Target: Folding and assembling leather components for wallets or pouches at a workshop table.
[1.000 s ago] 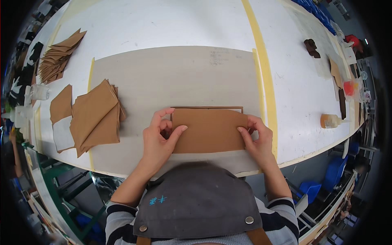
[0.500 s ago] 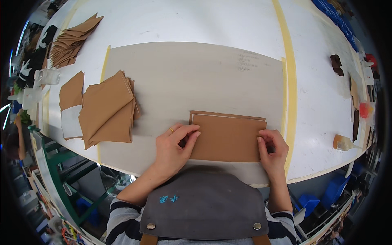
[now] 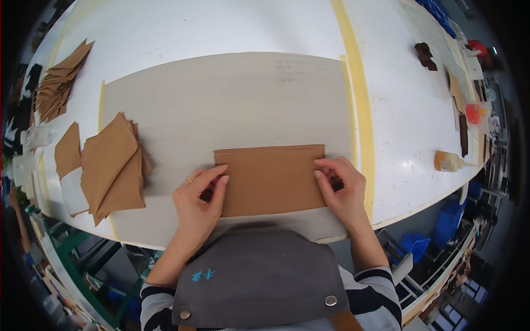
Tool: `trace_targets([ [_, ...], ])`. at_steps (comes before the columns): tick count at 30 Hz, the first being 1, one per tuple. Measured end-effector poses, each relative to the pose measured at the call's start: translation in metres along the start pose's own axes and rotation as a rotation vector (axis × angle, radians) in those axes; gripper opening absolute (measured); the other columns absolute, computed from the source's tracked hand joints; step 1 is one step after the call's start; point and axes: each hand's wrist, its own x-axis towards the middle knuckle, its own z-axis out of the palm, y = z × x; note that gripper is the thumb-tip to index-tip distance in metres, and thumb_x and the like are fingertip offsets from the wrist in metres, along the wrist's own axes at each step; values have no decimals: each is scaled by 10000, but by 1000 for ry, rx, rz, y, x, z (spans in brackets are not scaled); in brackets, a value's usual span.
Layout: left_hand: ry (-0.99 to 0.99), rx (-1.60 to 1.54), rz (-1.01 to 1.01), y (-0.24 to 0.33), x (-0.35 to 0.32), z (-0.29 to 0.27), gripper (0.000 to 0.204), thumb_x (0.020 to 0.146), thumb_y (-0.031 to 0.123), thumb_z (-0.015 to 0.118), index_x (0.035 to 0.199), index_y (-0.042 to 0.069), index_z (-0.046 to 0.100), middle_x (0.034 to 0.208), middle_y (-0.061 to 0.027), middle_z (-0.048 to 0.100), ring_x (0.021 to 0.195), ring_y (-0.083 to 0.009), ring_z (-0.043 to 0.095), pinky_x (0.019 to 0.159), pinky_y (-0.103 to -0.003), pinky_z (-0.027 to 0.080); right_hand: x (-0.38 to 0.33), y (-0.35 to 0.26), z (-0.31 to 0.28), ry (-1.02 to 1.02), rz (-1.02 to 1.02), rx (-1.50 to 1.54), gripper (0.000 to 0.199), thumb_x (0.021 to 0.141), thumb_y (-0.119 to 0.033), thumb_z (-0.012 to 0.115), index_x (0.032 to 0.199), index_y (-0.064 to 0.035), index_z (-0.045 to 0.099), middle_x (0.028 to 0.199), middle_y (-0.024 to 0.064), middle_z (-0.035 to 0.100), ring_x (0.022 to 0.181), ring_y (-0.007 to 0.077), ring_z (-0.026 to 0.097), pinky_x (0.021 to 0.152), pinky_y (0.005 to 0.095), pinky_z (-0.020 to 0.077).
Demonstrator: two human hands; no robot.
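Observation:
A rectangular brown leather-like panel (image 3: 271, 182) lies flat on the grey mat (image 3: 221, 99) in front of me. Along its far edge a narrow strip of another brown layer shows beneath it. My left hand (image 3: 201, 193) pinches the panel's left edge near the far corner, thumb and forefinger closed on it; a ring is on one finger. At the opposite side, my right hand (image 3: 343, 185) grips the right edge between thumb and forefinger. Left of the hands rests a fanned stack of brown panels (image 3: 113, 171).
Beside the stack is a brown and white piece (image 3: 72, 190). Farther back stands a pile of folded brown pieces (image 3: 63, 83). Yellow tape (image 3: 359, 105) runs along the mat's right. At the right edge lie an amber glue bottle (image 3: 448, 161) and a dark brown scrap (image 3: 425, 57).
The top panel has moved toward the far edge, so the pale line and the lower layer there are now mostly covered. Both hands still hold its sides. The whole view has shifted.

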Motion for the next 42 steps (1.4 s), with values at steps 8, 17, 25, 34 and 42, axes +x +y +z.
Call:
trace_targets([
  [8, 2, 13, -14, 2, 1, 1, 208, 894, -5, 699, 1096, 23, 739, 789, -33, 614, 648, -63, 557, 577, -194, 434, -3, 4, 0, -4, -2, 31, 181, 843, 6, 729, 1007, -70, 713, 769, 15, 605, 558, 89, 599, 504, 227, 480],
  [17, -7, 96, 61, 3, -2, 5, 243, 894, -1, 708, 1134, 25, 733, 815, -41, 605, 676, -79, 561, 603, -212, 458, -4, 2, -2, -26, -33, -60, 224, 847, 1, 730, 1059, -71, 725, 835, 22, 608, 576, 109, 591, 510, 244, 476],
  [25, 13, 599, 479, 1, 0, -1, 318, 778, 51, 775, 1090, 37, 713, 1222, -66, 643, 1050, -274, 591, 808, -335, 490, -7, -13, -10, -98, -330, -622, 356, 773, -97, 792, 1123, -110, 731, 1284, 18, 624, 1256, 276, 557, 846, 393, 493],
  [34, -199, 784, 498, 11, 6, -24, 473, 781, 187, 791, 1204, 67, 618, 1372, -28, 601, 1296, -330, 488, 1116, -530, 308, 0, -10, -34, -349, -269, -570, 569, 789, -347, 795, 1299, -141, 649, 1439, -18, 527, 1482, 322, 292, 1170, 598, 229],
  [42, -521, 901, 455, 15, -1, -63, 838, 795, 219, 750, 1518, 40, 365, 1586, -128, 371, 1495, -395, 239, 1210, -570, 146, -6, 14, -37, -540, -256, -437, 905, 779, -448, 778, 1551, -224, 362, 1634, -50, 288, 1542, 348, 87, 1165, 705, 116],
])
